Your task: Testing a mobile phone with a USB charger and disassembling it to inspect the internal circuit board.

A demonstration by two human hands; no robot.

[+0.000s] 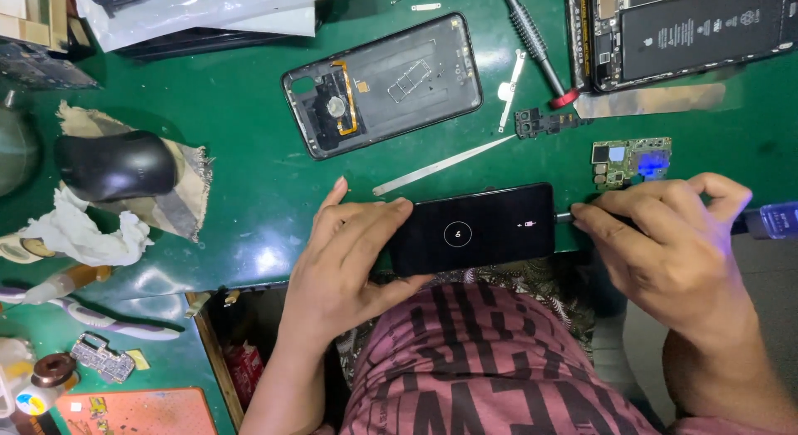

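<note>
Left fingers [366,215]: wrapped over the left end of the black phone [474,229], grasping it.
Right fingers [619,215]: pinched on a cable plug [567,217] at the phone's right end.
Left hand [345,260]: lower centre of the frame.
Right hand [673,252]: lower right.
Phone: centre, at the green mat [241,136] edge, screen lit.
Back cover [382,84]: upper centre, apart.
Circuit board [632,161]: just above the right hand.
Mouse [116,165]: left.
</note>
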